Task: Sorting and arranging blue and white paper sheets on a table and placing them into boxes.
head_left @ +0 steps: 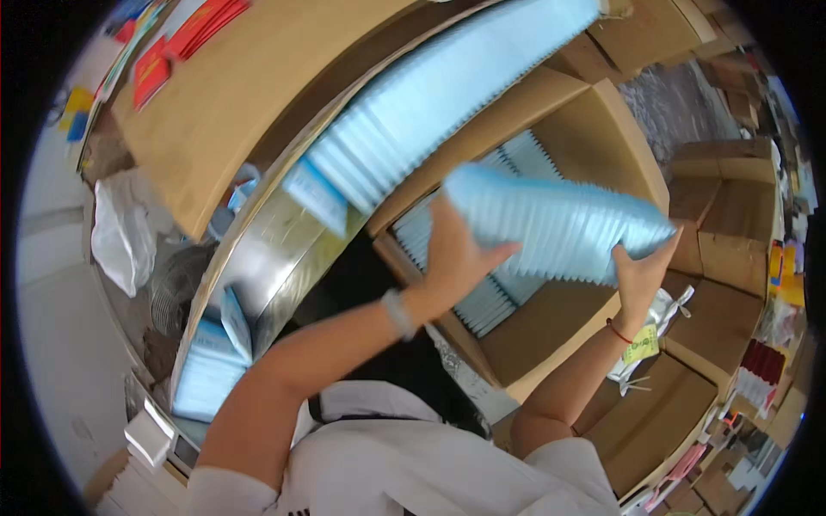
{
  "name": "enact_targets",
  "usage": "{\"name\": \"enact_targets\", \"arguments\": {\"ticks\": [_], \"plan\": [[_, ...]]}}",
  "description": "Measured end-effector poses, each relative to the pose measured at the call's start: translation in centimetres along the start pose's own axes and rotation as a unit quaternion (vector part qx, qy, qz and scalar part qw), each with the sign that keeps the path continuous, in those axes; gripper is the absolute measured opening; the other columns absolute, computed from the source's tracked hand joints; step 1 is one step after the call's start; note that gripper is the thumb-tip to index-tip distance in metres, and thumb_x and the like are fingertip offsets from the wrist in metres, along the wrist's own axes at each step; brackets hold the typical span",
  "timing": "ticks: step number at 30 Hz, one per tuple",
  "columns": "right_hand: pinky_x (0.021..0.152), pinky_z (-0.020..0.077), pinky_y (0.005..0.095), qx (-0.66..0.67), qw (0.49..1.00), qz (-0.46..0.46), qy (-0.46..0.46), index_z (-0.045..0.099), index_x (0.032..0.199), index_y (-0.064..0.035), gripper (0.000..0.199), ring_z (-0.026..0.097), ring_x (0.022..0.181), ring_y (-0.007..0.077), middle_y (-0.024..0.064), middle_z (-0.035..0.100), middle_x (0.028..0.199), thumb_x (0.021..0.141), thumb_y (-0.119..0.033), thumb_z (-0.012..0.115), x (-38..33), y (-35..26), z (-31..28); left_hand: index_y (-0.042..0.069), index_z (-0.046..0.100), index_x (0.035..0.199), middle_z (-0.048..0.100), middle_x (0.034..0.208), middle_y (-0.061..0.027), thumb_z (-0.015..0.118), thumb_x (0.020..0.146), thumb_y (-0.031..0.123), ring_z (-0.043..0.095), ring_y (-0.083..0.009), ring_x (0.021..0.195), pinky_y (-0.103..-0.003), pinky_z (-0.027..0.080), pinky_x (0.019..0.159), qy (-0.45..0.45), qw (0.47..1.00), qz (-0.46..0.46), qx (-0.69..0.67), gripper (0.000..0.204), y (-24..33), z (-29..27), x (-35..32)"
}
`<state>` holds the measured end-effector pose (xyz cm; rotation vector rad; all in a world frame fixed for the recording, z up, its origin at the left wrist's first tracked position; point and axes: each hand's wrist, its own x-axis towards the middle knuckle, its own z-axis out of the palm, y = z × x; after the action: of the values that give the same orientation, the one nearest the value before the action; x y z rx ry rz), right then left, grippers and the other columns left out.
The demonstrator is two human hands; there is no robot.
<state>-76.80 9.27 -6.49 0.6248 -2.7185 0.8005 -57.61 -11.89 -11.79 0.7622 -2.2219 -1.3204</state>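
Observation:
A long row of flat light-blue packets [551, 225], pressed face to face, is held up between my two hands. My left hand [452, 258] grips its left end, with the thumb along the lower side. At the other end, my right hand [641, 279] closes round the packets. The row hangs over an open cardboard box [594, 129], slightly tilted down to the right. Inside the box, rows of similar blue packets [483, 305] stand on edge, partly hidden by the held row and my left hand.
Left of the box runs a curved metal trough [267, 267] with a long line of blue packets [439, 99] and a smaller group [211, 365] at its near end. Beyond it is a brown board [258, 77] with red packets [202, 27]. Cardboard boxes [731, 206] are stacked right.

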Motion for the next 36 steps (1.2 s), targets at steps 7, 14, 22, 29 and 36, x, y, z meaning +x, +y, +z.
{"name": "enact_targets", "arguments": {"ticks": [7, 14, 22, 29, 36], "plan": [[0.119, 0.0225, 0.0475, -0.08, 0.939, 0.333, 0.001, 0.0, 0.152, 0.0071, 0.131, 0.025, 0.14, 0.053, 0.0439, 0.025, 0.146, 0.06, -0.029, 0.085, -6.4, 12.5, 12.8, -0.01, 0.012, 0.149, 0.027, 0.149, -0.035, 0.08, 0.074, 0.042, 0.034, -0.0481, 0.136, -0.05, 0.028, 0.114, -0.204, 0.962, 0.119, 0.137, 0.114, -8.3, 12.6, 13.4], [0.107, 0.0371, 0.0495, -0.154, 0.984, 0.07, 0.045, 0.048, 0.138, 0.0006, 0.066, 0.044, 0.129, 0.0431, 0.0314, 0.046, 0.136, 0.08, -0.017, 0.075, 1.6, 6.9, 20.1, 0.007, 0.067, 0.119, 0.045, 0.146, -0.0201, 0.063, 0.085, 0.028, 0.04, -0.0374, 0.135, -0.06, 0.029, 0.108, -0.33, 0.907, 0.18, 0.19, 0.04, -2.9, 4.4, 5.8], [0.102, 0.042, 0.0451, 0.081, 0.973, -0.153, 0.15, 0.058, 0.125, 0.003, 0.043, 0.056, 0.111, 0.041, 0.0247, 0.056, 0.125, 0.092, -0.024, 0.06, 39.8, -4.5, 29.4, -0.001, 0.034, 0.136, 0.043, 0.12, -0.0239, 0.079, 0.074, 0.019, 0.044, -0.0377, 0.111, -0.055, 0.033, 0.1, 0.103, 0.92, -0.161, 0.343, 0.079, -6.0, -26.0, -17.5], [0.113, 0.0317, 0.0418, 0.18, 0.983, -0.003, 0.048, 0.041, 0.146, 0.001, 0.076, 0.04, 0.138, 0.0369, 0.0237, 0.041, 0.149, 0.095, -0.056, 0.047, 53.7, -3.0, 34.9, -0.006, 0.025, 0.147, 0.034, 0.148, -0.0281, 0.077, 0.084, 0.035, 0.037, -0.0415, 0.134, -0.051, 0.026, 0.113, -0.148, 0.841, -0.424, 0.302, 0.092, -8.3, -28.1, -18.4], [0.109, 0.035, 0.0326, 0.229, 0.962, 0.016, -0.145, 0.043, 0.143, 0.0056, 0.076, 0.046, 0.131, 0.0255, 0.0151, 0.05, 0.142, 0.1, -0.057, 0.044, 55.8, 0.3, 32.8, -0.008, 0.024, 0.147, 0.03, 0.152, -0.0279, 0.064, 0.096, 0.03, 0.031, -0.041, 0.139, -0.048, 0.023, 0.116, 0.078, 0.856, -0.346, 0.376, 0.075, -13.3, -27.6, -27.0]]}}
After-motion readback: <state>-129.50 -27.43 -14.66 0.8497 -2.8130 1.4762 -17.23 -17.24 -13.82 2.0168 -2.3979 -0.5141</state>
